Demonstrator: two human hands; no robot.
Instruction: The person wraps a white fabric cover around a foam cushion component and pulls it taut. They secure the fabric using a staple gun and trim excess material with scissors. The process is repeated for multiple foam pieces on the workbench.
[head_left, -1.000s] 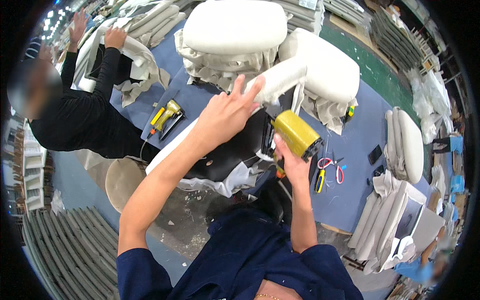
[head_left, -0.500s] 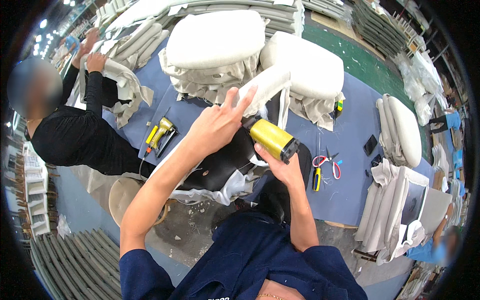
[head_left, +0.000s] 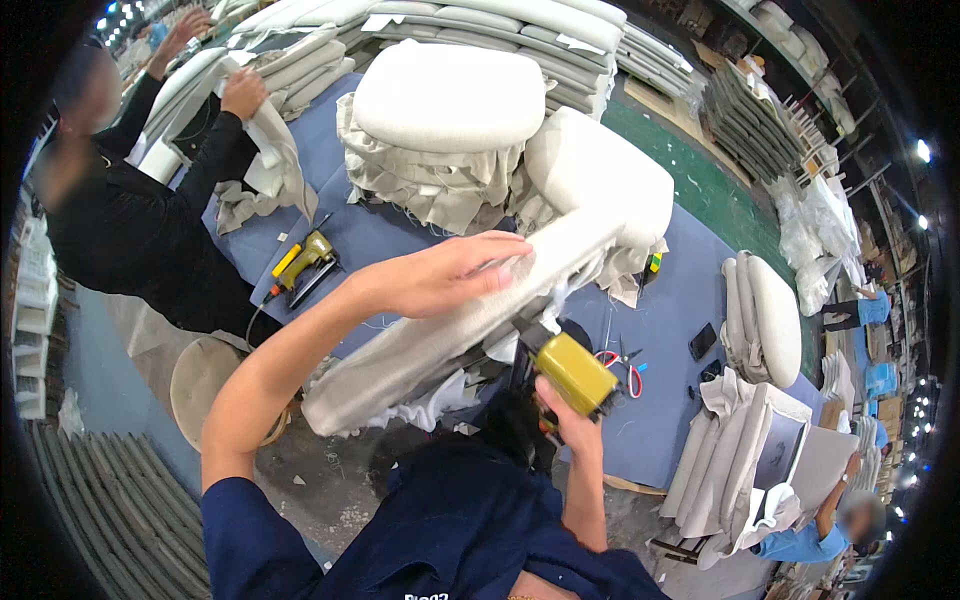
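My right hand (head_left: 572,422) grips a yellow and black staple gun (head_left: 574,368), its nose pointing at the underside of a cushion panel. This cream fabric-covered panel (head_left: 400,352) stands tilted in front of me, its upholstered face to the left. My left hand (head_left: 460,275) lies on the panel's upper part with fingers stretched out. White loose cloth (head_left: 425,400) hangs below the panel's lower edge. The staple gun's nose is partly hidden behind the panel, so contact cannot be made out.
Cushions (head_left: 450,95) are stacked on the blue table (head_left: 655,430). A second staple gun (head_left: 303,262) with a hose lies left; red-handled scissors (head_left: 625,370) and a phone (head_left: 702,342) lie right. A co-worker (head_left: 130,210) handles fabric at left. A round stool (head_left: 205,380) stands below.
The panel has turned, its fabric face now towards my left hand and its dark underside mostly hidden. My left hand has flattened onto it. The staple gun has moved lower and slightly right.
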